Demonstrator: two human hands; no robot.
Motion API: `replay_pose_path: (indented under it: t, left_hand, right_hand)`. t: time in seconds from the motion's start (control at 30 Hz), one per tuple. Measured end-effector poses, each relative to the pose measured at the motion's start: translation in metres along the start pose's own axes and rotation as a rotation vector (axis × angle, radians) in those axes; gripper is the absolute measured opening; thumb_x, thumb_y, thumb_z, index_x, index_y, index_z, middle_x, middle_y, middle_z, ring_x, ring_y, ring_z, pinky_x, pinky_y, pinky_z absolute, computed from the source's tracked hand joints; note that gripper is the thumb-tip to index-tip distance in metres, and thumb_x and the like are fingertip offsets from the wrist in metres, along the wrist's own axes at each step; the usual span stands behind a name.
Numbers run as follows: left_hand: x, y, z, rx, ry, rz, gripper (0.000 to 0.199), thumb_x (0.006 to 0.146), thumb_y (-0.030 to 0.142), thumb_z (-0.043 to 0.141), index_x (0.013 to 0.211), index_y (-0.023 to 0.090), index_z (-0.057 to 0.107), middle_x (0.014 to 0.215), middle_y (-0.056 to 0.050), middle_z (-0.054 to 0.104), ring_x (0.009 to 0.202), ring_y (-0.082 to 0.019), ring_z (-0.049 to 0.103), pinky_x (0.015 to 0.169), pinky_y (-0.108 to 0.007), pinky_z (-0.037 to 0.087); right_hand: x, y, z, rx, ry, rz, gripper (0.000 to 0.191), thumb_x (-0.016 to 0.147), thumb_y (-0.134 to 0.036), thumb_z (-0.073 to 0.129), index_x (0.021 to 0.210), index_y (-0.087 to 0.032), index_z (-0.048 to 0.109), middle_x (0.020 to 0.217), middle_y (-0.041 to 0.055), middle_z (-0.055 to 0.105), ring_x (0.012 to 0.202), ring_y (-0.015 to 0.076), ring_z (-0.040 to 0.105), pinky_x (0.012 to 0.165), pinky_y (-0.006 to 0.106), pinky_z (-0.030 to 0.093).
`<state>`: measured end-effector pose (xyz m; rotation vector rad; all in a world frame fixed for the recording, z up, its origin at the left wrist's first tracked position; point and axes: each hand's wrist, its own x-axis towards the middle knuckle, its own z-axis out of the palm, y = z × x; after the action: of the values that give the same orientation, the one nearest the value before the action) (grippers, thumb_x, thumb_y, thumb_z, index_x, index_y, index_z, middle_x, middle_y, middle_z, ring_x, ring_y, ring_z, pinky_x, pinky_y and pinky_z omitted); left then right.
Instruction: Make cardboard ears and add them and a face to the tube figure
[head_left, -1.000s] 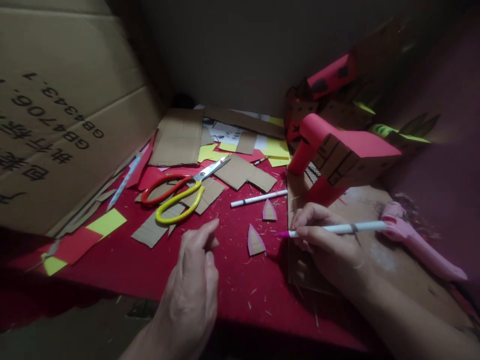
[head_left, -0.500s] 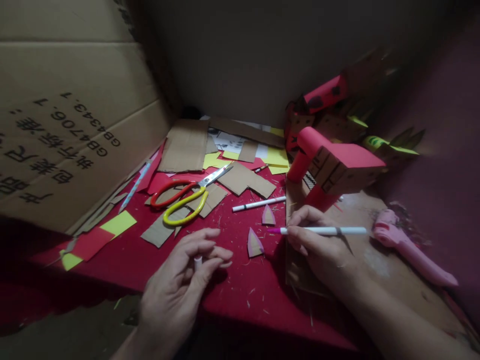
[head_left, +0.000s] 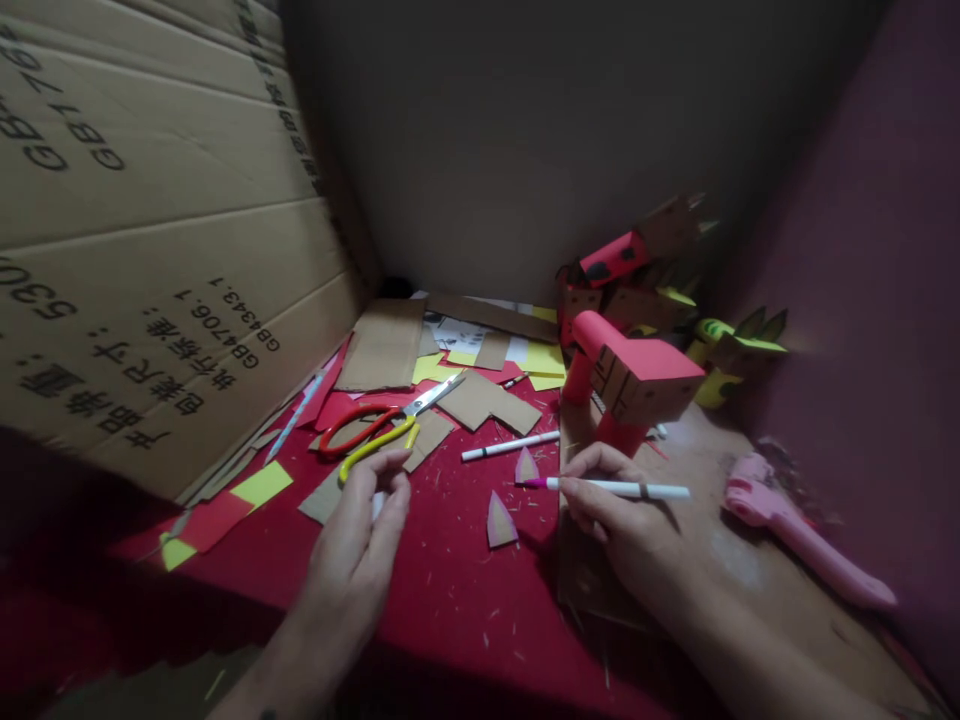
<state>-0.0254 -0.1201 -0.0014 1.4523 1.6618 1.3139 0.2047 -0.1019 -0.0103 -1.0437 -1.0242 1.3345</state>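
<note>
My right hand (head_left: 619, 510) is closed around a white felt-tip marker (head_left: 656, 490) with an uncapped magenta tip pointing left. The tip is at the lower edge of a small pointed cardboard piece (head_left: 526, 466) with a pink border; contact cannot be made out. A second such pointed piece (head_left: 501, 522) lies just below it on the red cloth. My left hand (head_left: 364, 535) is curled by the scissors (head_left: 382, 430), holding a small white cap (head_left: 378, 506) mostly hidden by the fingers. Behind the pieces lies another white marker (head_left: 510, 446).
A red paper-covered cardboard animal figure (head_left: 645, 370) stands on a cardboard sheet (head_left: 589, 570). More figures (head_left: 615, 265) stand behind it. A pink glue gun (head_left: 810, 540) lies at right. A large carton (head_left: 187, 220) walls the left; cardboard scraps (head_left: 382, 345) lie at the back.
The view has tilted upward. My left hand has drawn left, closer to the scissors' handles. My right hand has brought the marker tip to the farther pointed piece.
</note>
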Motion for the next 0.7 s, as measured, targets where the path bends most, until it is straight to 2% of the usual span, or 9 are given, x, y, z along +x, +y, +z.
replay_pose_path:
  t: [0.1,0.23,0.3,0.4,0.47,0.57,0.63,0.7]
  left_hand:
    - [0.005,0.002,-0.002,0.154,-0.145,0.100,0.035,0.092,0.040,0.043,0.120,0.021,0.053,0.100,-0.007,0.060,0.080,-0.018,0.059,0.068,-0.030,0.052]
    - [0.005,0.003,0.001,0.071,-0.447,0.286,0.041,0.098,0.032,0.033,0.138,0.023,0.035,0.088,-0.003,0.059,0.061,-0.013,0.058,0.057,-0.025,0.052]
    - [0.002,0.002,0.004,0.023,-0.515,0.340,0.043,0.099,0.030,0.033,0.141,0.025,0.030,0.084,-0.002,0.060,0.057,-0.012,0.060,0.056,-0.024,0.053]
    - [-0.003,0.000,0.008,-0.087,-0.586,0.245,0.038,0.100,0.033,0.030,0.137,0.026,0.031,0.085,-0.003,0.064,0.056,-0.014,0.066,0.055,-0.025,0.056]
    - [-0.006,-0.001,0.008,-0.114,-0.626,0.162,0.036,0.100,0.036,0.028,0.135,0.025,0.032,0.081,-0.003,0.065,0.051,-0.014,0.065,0.048,-0.024,0.054]
    - [-0.006,0.002,0.004,0.049,-0.675,0.119,0.027,0.101,0.038,0.029,0.118,0.025,0.045,0.069,0.001,0.065,0.050,-0.014,0.063,0.045,-0.021,0.048]
    - [-0.003,0.007,0.000,0.202,-0.710,0.250,0.024,0.101,0.038,0.032,0.105,0.025,0.052,0.058,0.004,0.060,0.050,-0.013,0.060,0.048,-0.020,0.045]
    - [0.002,0.014,-0.002,0.309,-0.672,0.484,0.025,0.100,0.035,0.036,0.096,0.024,0.058,0.061,0.003,0.061,0.054,-0.013,0.059,0.055,-0.022,0.045]
  right_hand:
    - [0.001,-0.005,-0.003,0.058,0.016,-0.050,0.017,0.075,-0.026,0.075,0.069,-0.019,0.061,0.048,-0.0075,0.046,0.045,0.0059,0.033,0.043,0.022,0.018]
    - [0.002,-0.007,-0.005,0.077,0.011,-0.079,0.016,0.075,-0.025,0.073,0.068,-0.019,0.060,0.049,-0.0068,0.046,0.046,0.0069,0.033,0.044,0.023,0.018]
    - [0.002,-0.006,-0.004,0.081,0.003,-0.086,0.016,0.076,-0.025,0.073,0.069,-0.019,0.060,0.050,-0.0068,0.047,0.046,0.0072,0.033,0.044,0.023,0.018]
    - [0.003,-0.005,-0.002,0.082,-0.006,-0.092,0.016,0.077,-0.024,0.071,0.069,-0.019,0.059,0.051,-0.0070,0.046,0.047,0.0076,0.033,0.045,0.023,0.018]
    - [0.002,-0.005,-0.001,0.079,-0.012,-0.096,0.015,0.076,-0.024,0.071,0.068,-0.019,0.059,0.049,-0.0072,0.045,0.046,0.0076,0.032,0.044,0.023,0.018]
    - [0.001,-0.005,0.000,0.082,-0.017,-0.097,0.014,0.075,-0.022,0.071,0.068,-0.019,0.060,0.048,-0.0075,0.044,0.045,0.0074,0.031,0.044,0.023,0.017]
    - [0.001,-0.007,0.000,0.097,-0.020,-0.094,0.012,0.075,-0.021,0.070,0.068,-0.018,0.061,0.048,-0.0072,0.045,0.045,0.0071,0.032,0.044,0.023,0.017]
    - [0.000,-0.009,0.000,0.124,-0.024,-0.094,0.011,0.073,-0.021,0.071,0.068,-0.019,0.062,0.049,-0.0067,0.047,0.045,0.0067,0.032,0.043,0.022,0.017]
